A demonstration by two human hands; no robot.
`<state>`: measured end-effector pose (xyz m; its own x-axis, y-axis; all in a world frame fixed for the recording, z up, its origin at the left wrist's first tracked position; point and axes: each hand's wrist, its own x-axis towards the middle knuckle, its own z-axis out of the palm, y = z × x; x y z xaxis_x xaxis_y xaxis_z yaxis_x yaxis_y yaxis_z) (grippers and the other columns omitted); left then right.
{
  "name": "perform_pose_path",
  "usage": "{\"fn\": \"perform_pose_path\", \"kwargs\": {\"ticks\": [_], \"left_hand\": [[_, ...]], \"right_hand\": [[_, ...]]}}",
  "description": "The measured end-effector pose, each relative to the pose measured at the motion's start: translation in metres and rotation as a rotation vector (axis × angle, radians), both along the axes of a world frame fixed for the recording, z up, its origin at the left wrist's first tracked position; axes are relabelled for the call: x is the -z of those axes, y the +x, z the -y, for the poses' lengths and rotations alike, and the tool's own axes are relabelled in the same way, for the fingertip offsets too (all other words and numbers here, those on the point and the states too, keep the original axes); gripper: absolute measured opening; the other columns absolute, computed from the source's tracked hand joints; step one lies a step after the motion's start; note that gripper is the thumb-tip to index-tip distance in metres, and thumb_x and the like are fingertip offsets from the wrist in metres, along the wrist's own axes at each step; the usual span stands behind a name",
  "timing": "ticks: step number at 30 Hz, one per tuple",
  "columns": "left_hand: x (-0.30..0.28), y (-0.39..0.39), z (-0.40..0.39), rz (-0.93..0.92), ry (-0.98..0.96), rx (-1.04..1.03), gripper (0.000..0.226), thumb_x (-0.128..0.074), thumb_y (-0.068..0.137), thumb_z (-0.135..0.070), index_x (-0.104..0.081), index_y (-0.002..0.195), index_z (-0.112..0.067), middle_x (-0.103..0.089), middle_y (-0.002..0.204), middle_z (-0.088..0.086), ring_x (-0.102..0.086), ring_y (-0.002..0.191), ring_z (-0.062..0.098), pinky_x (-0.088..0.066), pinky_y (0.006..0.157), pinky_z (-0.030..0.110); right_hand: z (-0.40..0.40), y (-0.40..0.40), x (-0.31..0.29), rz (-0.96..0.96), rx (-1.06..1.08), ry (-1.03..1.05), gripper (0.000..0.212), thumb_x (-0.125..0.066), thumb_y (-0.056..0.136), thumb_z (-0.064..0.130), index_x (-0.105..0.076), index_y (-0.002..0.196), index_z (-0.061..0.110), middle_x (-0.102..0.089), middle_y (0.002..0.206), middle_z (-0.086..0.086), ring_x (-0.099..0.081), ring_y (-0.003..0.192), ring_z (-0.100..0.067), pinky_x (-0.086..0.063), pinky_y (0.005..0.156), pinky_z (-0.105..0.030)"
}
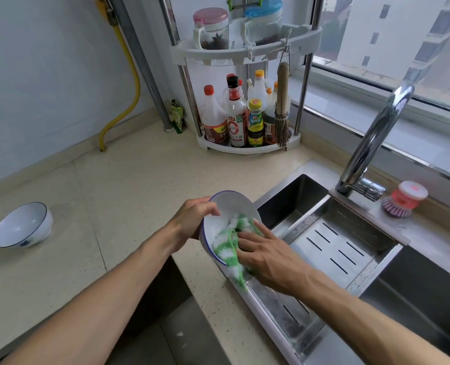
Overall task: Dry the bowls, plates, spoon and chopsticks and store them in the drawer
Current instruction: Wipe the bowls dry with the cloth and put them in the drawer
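Observation:
My left hand [192,219] grips the rim of a white bowl with a blue edge [228,206], held tilted above the counter's edge by the sink. Inside it lies a green and white cloth [228,245], and my right hand [263,252] presses that cloth against the bowl's inner wall with straight fingers. A second white bowl with a blue rim [21,226] lies tilted on the counter at the far left. No plates, spoon or chopsticks are in view.
A steel sink [295,196] with a slotted drain tray [350,246] is on the right, under a chrome faucet [371,138]. A dish brush [403,201] sits behind it. A corner rack of bottles [245,119] stands at the back. The beige counter [118,185] stretches left.

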<state>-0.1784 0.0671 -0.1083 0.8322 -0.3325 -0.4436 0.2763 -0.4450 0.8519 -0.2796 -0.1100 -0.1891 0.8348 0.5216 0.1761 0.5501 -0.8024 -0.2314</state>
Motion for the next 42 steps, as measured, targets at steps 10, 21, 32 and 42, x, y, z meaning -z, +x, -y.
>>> {"fn": "perform_pose_path", "kwargs": {"ticks": [10, 21, 32, 42], "left_hand": [[0.030, -0.039, 0.028, 0.223, -0.374, -0.458, 0.067, -0.058, 0.091, -0.033, -0.031, 0.152, -0.035, -0.040, 0.153, -0.002, -0.052, 0.131, 0.022, -0.050, 0.105, 0.044], [0.021, -0.025, 0.010, 0.246, -0.137, -0.376, 0.060, -0.055, 0.076, -0.039, -0.061, 0.135, -0.029, -0.065, 0.131, -0.003, -0.061, 0.119, 0.017, -0.051, 0.102, 0.042], [0.020, -0.002, -0.018, -0.144, -0.044, 0.034, 0.042, -0.059, 0.071, -0.037, -0.073, 0.110, -0.028, -0.071, 0.110, 0.019, -0.068, 0.102, 0.042, -0.049, 0.074, 0.039], [0.023, -0.006, -0.012, 0.016, 0.020, -0.193, 0.033, -0.061, 0.084, -0.033, -0.066, 0.100, -0.005, -0.064, 0.089, 0.008, -0.059, 0.077, 0.026, -0.040, 0.065, 0.032]], "right_hand": [[-0.048, 0.010, -0.034, 0.027, 0.336, 0.464, 0.017, -0.055, 0.065, 0.006, -0.050, 0.065, 0.022, -0.062, 0.062, -0.001, -0.057, 0.057, -0.025, -0.032, 0.059, -0.024], [-0.039, 0.008, -0.048, -0.570, 0.090, 0.443, 0.036, -0.042, 0.073, -0.006, -0.052, 0.100, 0.016, -0.051, 0.094, 0.011, -0.042, 0.100, -0.016, -0.030, 0.106, -0.035], [0.018, 0.043, -0.049, 0.016, -0.151, -0.645, 0.085, -0.058, 0.096, 0.018, 0.003, 0.155, 0.021, 0.031, 0.155, -0.003, 0.032, 0.143, -0.025, 0.021, 0.114, -0.044], [-0.013, 0.008, -0.023, -0.313, -0.034, 0.023, 0.013, -0.050, 0.077, 0.019, -0.059, 0.082, 0.010, -0.062, 0.098, -0.009, -0.052, 0.109, -0.028, -0.035, 0.107, -0.037]]}}
